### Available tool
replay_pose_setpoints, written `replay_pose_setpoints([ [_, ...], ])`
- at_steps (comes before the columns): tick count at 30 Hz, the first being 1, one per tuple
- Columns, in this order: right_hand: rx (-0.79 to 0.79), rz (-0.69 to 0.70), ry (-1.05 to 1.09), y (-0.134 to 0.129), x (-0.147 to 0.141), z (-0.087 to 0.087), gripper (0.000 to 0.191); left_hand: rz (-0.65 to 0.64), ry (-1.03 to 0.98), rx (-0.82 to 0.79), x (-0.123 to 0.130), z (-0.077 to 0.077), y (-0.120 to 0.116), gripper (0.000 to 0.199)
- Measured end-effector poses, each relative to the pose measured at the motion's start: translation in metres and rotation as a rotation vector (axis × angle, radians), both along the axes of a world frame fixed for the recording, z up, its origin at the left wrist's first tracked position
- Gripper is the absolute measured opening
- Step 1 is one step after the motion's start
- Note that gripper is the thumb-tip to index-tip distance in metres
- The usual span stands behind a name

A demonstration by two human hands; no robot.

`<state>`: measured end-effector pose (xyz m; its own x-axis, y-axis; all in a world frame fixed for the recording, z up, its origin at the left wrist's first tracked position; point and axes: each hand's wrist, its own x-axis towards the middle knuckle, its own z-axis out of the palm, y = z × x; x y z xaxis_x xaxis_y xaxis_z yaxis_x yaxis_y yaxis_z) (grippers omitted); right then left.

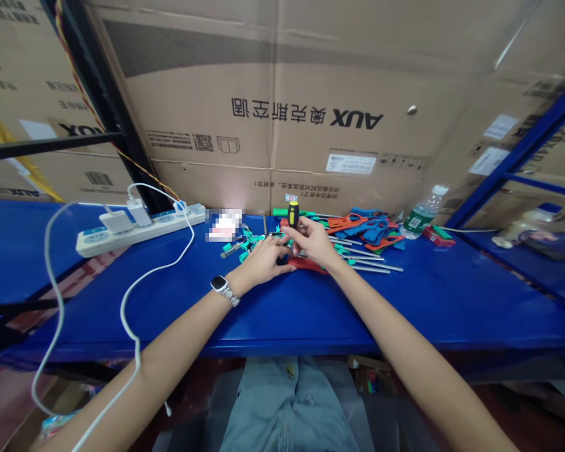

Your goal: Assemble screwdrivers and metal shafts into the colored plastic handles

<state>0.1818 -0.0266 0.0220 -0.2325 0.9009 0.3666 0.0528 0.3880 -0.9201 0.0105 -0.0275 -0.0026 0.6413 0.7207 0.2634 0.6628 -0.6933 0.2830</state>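
Observation:
My right hand (314, 242) is closed around a screwdriver (293, 215) with a black and yellow handle, held upright with its tip pointing down. Beneath it, a red plastic part (309, 264) lies on the blue table. My left hand (262, 258), with a watch on the wrist, grips the left end of this part between thumb and fingers. The screwdriver's tip is hidden by my fingers. Around both hands lie small green plastic pieces (245, 256) and several metal rods (375, 270).
Behind my right hand is a pile of orange and blue plastic parts (374, 231). A water bottle (422, 213) stands to its right. A white power strip (141, 231) with chargers and a trailing white cable lies left. Large cardboard boxes (306, 75) wall off the back.

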Motion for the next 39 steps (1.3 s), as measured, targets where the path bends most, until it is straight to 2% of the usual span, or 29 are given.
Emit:
replay_pose_setpoints([
  [3, -0.028, 0.126, -0.101, 0.0, 0.01, 0.008, 0.039, 0.012, 0.027, -0.002, 0.0, 0.002, -0.002, 0.036],
  [5, -0.031, 0.117, -0.117, -0.002, 0.011, 0.007, 0.039, 0.018, 0.035, 0.0, 0.0, 0.003, -0.003, 0.037],
  [7, -0.012, 0.02, -0.083, -0.003, 0.007, 0.001, 0.039, 0.02, 0.036, 0.004, 0.0, 0.004, -0.003, 0.037],
  [10, 0.044, -0.196, -0.009, -0.005, -0.001, -0.009, 0.042, 0.02, 0.029, 0.012, 0.001, 0.004, -0.004, 0.036],
  [12, 0.067, -0.25, 0.022, -0.005, -0.003, -0.011, 0.042, 0.016, 0.025, 0.015, 0.0, 0.003, -0.004, 0.034],
  [16, 0.028, -0.1, 0.041, -0.005, -0.001, -0.007, 0.037, 0.013, 0.023, 0.027, 0.0, 0.002, -0.002, 0.034],
  [20, -0.001, 0.037, -0.036, -0.002, -0.002, -0.006, 0.034, 0.002, 0.003, 0.044, 0.0, -0.001, -0.001, 0.032],
  [27, 0.077, -0.03, 0.003, 0.007, -0.01, -0.012, 0.044, 0.019, -0.019, 0.023, -0.001, -0.002, 0.0, 0.035],
  [33, -0.027, 0.165, -0.141, 0.004, 0.003, -0.001, 0.041, 0.002, -0.005, 0.02, -0.002, -0.003, 0.002, 0.036],
  [35, -0.023, 0.159, -0.125, 0.001, 0.007, 0.001, 0.043, -0.001, -0.001, 0.032, -0.002, -0.002, 0.001, 0.035],
  [39, 0.071, -0.033, 0.079, -0.003, 0.013, 0.0, 0.05, 0.013, 0.03, 0.016, -0.001, 0.002, -0.002, 0.036],
])
